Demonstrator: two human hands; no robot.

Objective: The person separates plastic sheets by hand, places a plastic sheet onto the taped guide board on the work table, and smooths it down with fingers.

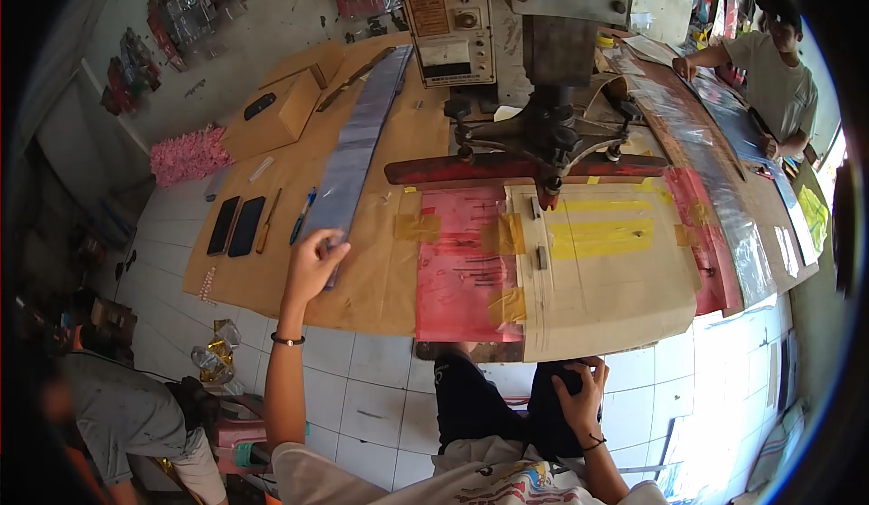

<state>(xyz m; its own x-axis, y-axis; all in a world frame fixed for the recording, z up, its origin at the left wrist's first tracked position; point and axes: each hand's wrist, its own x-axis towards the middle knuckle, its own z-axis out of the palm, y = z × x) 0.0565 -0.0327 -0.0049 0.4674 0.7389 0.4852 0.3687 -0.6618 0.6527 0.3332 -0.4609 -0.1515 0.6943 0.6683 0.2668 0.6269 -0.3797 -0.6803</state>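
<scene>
My left hand [315, 265] is closed, its fingertips pinched at the near end of a long blue-grey plastic strip [359, 147] that runs up the left part of the brown table. My right hand [580, 395] rests on my right knee below the table edge, fingers apart. In front of me a tan board [615, 279] with yellow tape lies under the machine's red bar [434, 171]. Between board and strip is a red sheet [460, 270] with brown tape.
Two dark phones [245, 226] and a blue pen [303, 215] lie left of the strip, near a cardboard box [276, 116]. A control box [450, 34] hangs above. One person [774, 89] stands at the right; another [136, 414] is at lower left.
</scene>
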